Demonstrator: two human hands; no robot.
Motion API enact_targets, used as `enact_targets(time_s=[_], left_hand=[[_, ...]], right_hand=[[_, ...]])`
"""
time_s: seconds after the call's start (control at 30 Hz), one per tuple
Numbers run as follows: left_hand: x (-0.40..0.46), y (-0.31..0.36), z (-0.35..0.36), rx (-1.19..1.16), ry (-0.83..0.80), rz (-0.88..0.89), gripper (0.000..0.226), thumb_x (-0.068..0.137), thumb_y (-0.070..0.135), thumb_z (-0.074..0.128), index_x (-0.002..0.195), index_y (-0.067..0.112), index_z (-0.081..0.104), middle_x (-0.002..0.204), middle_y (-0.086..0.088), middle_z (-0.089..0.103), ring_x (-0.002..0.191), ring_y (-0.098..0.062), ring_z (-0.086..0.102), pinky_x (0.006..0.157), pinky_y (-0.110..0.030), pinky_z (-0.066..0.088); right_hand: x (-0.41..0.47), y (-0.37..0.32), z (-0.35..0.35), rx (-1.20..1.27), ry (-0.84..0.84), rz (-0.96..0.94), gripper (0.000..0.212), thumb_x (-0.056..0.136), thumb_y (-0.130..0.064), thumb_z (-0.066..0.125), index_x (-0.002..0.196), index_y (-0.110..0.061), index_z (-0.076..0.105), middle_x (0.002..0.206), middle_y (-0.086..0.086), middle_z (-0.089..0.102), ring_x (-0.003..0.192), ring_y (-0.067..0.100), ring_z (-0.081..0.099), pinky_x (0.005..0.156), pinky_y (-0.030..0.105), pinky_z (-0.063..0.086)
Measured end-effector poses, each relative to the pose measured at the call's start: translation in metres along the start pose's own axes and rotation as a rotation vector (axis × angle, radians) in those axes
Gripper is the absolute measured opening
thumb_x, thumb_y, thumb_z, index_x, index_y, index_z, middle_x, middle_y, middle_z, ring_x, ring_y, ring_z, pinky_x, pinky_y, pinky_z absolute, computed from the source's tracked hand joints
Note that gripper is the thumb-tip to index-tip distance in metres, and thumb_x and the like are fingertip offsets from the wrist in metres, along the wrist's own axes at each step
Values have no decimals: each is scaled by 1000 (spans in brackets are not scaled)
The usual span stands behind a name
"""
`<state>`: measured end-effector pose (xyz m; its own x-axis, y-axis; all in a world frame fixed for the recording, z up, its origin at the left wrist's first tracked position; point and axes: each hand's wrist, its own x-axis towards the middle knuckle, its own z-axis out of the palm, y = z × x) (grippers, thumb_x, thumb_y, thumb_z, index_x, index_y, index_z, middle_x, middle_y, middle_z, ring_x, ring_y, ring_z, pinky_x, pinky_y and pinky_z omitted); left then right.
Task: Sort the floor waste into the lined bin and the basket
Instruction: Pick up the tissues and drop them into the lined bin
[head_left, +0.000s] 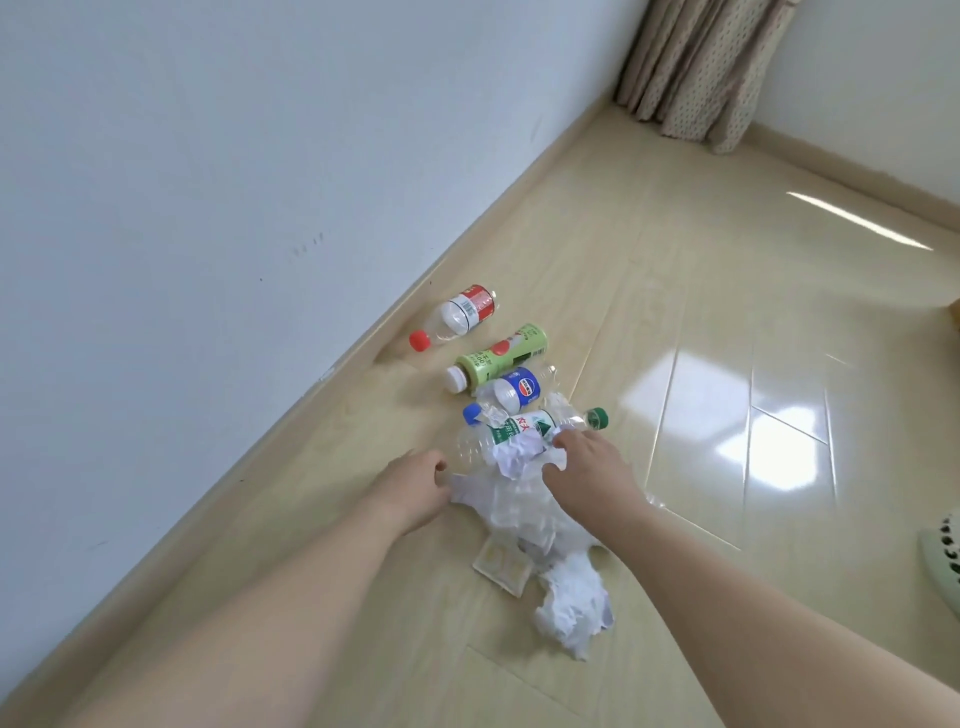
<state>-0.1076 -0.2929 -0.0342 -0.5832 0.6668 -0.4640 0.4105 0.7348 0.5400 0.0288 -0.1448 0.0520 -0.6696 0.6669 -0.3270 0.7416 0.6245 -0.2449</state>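
Between both hands, on the pale wood floor (675, 260), sits a heap of crumpled white paper (511, 501) w/ a clear plastic bottle lying across its far side. Left hand (415, 491) is at the heap's left edge, fingers curled in toward the paper; whether it actually pinches anything can't be told, fingertips are hidden. Right hand (589, 478) lies over the heap's right side, fingers bent down onto the paper and touching the green-cap bottle (524, 431); a real grip can't be confirmed either.

Just beyond the hands, a row of bottles lies on its side, running away toward the wall (208, 182): green-cap bottle nearest, then a blue-cap bottle (514, 392) w/ blue label, touching it; next a green-label bottle (498, 358) w/ white cap, right beside the blue one; farthest, a red-cap bottle (457, 317) w/ red label, a bit apart and close to the skirting.

Nearer the person than the hands, below the right forearm: another crumpled paper wad (574, 610), and beside it to the left a small flat yellowish packet (501, 569), partly under the heap.

Far right of the right arm, at the frame edge, a pale green perforated basket (945, 558), only partly in view. Far corner beyond the bottles: beige patterned curtain (701, 67) reaching the floor.
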Motion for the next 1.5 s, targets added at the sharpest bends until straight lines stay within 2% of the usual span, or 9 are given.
enact_targets(time_s=[0.23, 0.6, 0.77, 0.93, 1.07, 1.27, 1.33, 1.43, 1.5], left_hand=[[18, -25, 21, 92, 124, 73, 33, 85, 45, 57, 117, 36, 54, 117, 4, 46, 115, -19, 48, 93, -30, 39], [33, -15, 17, -33, 15, -14, 13, 83, 49, 60, 87, 39, 66, 104, 6, 42, 109, -16, 45, 91, -27, 34], [25, -18, 1, -429, -165, -69, 14, 50, 33, 54, 46, 20, 49, 64, 1, 40, 65, -22, 36, 58, -27, 30], [12, -51, 5, 21, 74, 6, 25, 82, 20, 51, 63, 21, 36, 65, 4, 44, 70, -22, 41, 57, -30, 26], [15, -55, 11, 167, 286, 155, 8, 79, 22, 38, 72, 19, 41, 75, 0, 51, 74, -27, 49, 61, -31, 26], [13, -60, 40, 372, 627, 264, 21, 77, 24, 39, 72, 14, 57, 67, -3, 53, 58, -26, 49, 52, -32, 36], [17, -59, 41, 381, 675, 267, 22, 78, 24, 39, 72, 14, 56, 67, -3, 52, 57, -27, 49, 52, -33, 36], [20, -60, 45, 375, 704, 264, 20, 79, 24, 39, 71, 14, 55, 66, -3, 51, 58, -28, 47, 53, -34, 35], [22, -62, 46, 372, 711, 269, 18, 79, 23, 40, 72, 15, 55, 67, -3, 50, 58, -28, 47, 54, -35, 34]], right_hand=[[32, -15, 34, -185, 20, -11, 46, 84, -31, 57, 124, -16, 43, 126, 4, 46, 122, 25, 39, 98, 33, 36], [37, -12, 51, -228, 30, -48, 33, 88, -28, 48, 118, -16, 47, 122, 4, 52, 119, 25, 43, 96, 34, 37], [33, -20, 52, -378, 18, -110, 45, 87, -50, 49, 118, -17, 53, 123, 3, 52, 120, 24, 44, 99, 35, 33], [27, -28, 62, -548, -3, -188, 47, 88, -55, 46, 114, -16, 56, 119, 4, 53, 114, 25, 46, 97, 37, 32], [28, -31, 72, -600, -31, -243, 43, 89, -48, 48, 117, -17, 56, 118, 5, 52, 115, 26, 45, 98, 38, 32], [31, -29, 84, -597, -26, -277, 34, 93, -40, 44, 110, -16, 59, 111, 4, 57, 112, 27, 45, 99, 37, 27], [33, -31, 88, -575, 20, -302, 28, 87, -40, 52, 97, -15, 62, 97, 4, 62, 101, 26, 51, 94, 35, 29], [35, -31, 96, -548, 70, -314, 30, 49, -31, 80, 57, -17, 55, 52, 2, 54, 59, 25, 55, 71, 34, 27], [36, -28, 103, -525, 114, -357, 32, 43, -24, 80, 54, -18, 51, 45, 0, 49, 51, 24, 52, 66, 34, 25]])
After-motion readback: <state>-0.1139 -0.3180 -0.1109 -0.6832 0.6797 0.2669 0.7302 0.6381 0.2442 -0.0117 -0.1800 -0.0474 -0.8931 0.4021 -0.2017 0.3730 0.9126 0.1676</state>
